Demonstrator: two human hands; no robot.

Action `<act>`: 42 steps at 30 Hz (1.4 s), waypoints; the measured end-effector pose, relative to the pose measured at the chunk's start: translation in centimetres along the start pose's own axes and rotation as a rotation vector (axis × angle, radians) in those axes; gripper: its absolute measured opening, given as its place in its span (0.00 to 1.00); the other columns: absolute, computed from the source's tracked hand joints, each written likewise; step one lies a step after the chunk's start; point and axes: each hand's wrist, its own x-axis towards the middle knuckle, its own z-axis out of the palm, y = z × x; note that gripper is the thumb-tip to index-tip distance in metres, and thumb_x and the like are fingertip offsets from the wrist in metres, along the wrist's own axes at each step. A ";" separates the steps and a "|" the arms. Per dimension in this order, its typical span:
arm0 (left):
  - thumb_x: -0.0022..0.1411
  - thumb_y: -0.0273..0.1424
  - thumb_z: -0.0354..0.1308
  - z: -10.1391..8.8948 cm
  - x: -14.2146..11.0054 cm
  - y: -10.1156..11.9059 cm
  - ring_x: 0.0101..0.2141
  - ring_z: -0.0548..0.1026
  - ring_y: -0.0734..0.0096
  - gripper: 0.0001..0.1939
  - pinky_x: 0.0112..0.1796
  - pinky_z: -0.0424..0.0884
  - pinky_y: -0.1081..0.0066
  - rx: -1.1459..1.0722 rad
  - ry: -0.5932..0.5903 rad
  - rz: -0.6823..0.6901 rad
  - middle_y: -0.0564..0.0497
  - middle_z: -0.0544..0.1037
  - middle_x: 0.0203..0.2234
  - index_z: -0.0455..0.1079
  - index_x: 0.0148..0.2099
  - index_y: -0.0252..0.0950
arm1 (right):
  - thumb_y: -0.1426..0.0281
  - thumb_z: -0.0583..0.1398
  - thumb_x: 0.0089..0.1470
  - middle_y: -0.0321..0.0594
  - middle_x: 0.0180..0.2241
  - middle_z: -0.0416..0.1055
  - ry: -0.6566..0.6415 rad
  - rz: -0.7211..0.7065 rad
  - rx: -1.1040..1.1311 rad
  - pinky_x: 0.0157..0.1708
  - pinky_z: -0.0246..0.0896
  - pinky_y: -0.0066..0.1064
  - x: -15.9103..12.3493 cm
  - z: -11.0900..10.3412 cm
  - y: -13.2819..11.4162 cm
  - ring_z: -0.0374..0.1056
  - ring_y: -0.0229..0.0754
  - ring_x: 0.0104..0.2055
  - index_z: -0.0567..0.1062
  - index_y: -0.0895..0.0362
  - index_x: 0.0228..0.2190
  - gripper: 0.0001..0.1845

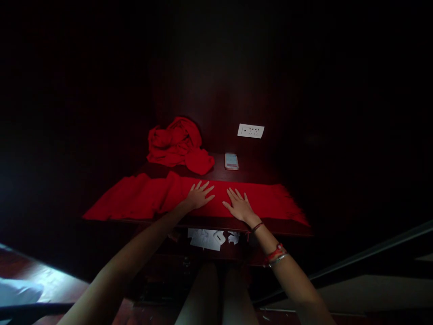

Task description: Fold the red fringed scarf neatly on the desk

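A long strip of red cloth (270, 201) lies across the dark wooden shelf, smooth at the middle and right, wrinkled on the left. My left hand (199, 196) rests flat near its middle with the fingers spread. Just to the right, my right hand (239, 205) is also laid palm down on the cloth, fingers stretched out. Neither hand grips anything. Behind the strip, at the left, sits a crumpled heap of red cloth (179, 144); whether the two pieces are joined cannot be made out.
A small pale rectangular item (232, 161) lies behind the strip. On the back wall is a white socket plate (251, 131). Below the front edge, an open drawer or lower shelf holds white papers (203, 239) and a small white case (219, 237). Dark panels stand at both sides.
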 end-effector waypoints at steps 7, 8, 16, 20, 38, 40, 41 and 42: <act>0.53 0.55 0.35 0.7 -1.3 -2.9 0.54 0.46 0.49 0.34 0.49 0.45 0.51 0.017 0.038 -0.128 0.48 0.47 0.57 0.46 0.58 0.43 | 0.52 0.38 0.52 0.47 0.57 0.40 0.015 0.226 -0.050 0.53 0.30 0.49 -2.6 0.1 6.5 0.35 0.46 0.58 0.47 0.61 0.55 0.35; 0.53 0.55 0.34 0.7 -1.3 -2.9 0.55 0.45 0.50 0.34 0.49 0.45 0.52 0.019 0.037 -0.128 0.48 0.46 0.57 0.45 0.58 0.44 | 0.52 0.38 0.52 0.48 0.57 0.40 -0.003 0.264 -0.051 0.53 0.29 0.48 -2.7 -0.3 6.8 0.34 0.46 0.58 0.47 0.63 0.55 0.36; 0.53 0.54 0.34 0.9 -0.7 -2.4 0.55 0.44 0.53 0.33 0.50 0.44 0.54 0.010 0.027 -0.115 0.50 0.46 0.57 0.45 0.58 0.46 | 0.51 0.34 0.52 0.40 0.58 0.34 0.001 -0.077 0.035 0.55 0.25 0.42 2.5 -1.1 -1.0 0.27 0.41 0.59 0.42 0.59 0.56 0.35; 0.54 0.53 0.35 0.9 -0.9 -2.6 0.55 0.45 0.53 0.32 0.50 0.44 0.54 0.011 0.037 -0.112 0.51 0.47 0.57 0.45 0.58 0.46 | 0.51 0.35 0.52 0.38 0.58 0.35 -0.118 -0.034 0.016 0.54 0.25 0.44 3.4 0.0 -0.2 0.30 0.42 0.59 0.43 0.56 0.56 0.34; 0.54 0.54 0.33 0.7 -0.6 -2.5 0.55 0.43 0.52 0.33 0.50 0.43 0.53 0.002 0.003 -0.092 0.50 0.45 0.57 0.43 0.59 0.46 | 0.51 0.34 0.52 0.43 0.58 0.35 0.065 0.062 -0.027 0.54 0.25 0.47 0.8 -0.9 3.0 0.27 0.43 0.59 0.44 0.62 0.56 0.37; 0.54 0.54 0.33 0.7 -0.6 -2.5 0.55 0.42 0.53 0.33 0.50 0.43 0.52 0.001 0.004 -0.092 0.51 0.45 0.58 0.43 0.59 0.46 | 0.50 0.33 0.52 0.42 0.58 0.37 0.007 -0.002 -0.009 0.53 0.25 0.48 1.1 -0.2 1.4 0.28 0.43 0.59 0.44 0.60 0.56 0.36; 0.54 0.54 0.33 0.6 -0.6 -2.4 0.55 0.42 0.53 0.33 0.50 0.43 0.52 -0.001 0.001 -0.093 0.51 0.45 0.58 0.43 0.59 0.46 | 0.50 0.34 0.52 0.41 0.58 0.38 -0.018 -0.009 -0.011 0.53 0.25 0.49 1.1 0.0 1.3 0.29 0.43 0.59 0.45 0.59 0.56 0.36; 0.54 0.54 0.33 0.6 -0.5 -2.3 0.55 0.42 0.53 0.33 0.50 0.43 0.53 -0.005 -0.002 -0.093 0.51 0.45 0.58 0.43 0.59 0.46 | 0.50 0.34 0.52 0.41 0.58 0.38 -0.037 -0.003 -0.014 0.53 0.25 0.49 1.2 0.1 1.5 0.30 0.43 0.59 0.45 0.58 0.55 0.35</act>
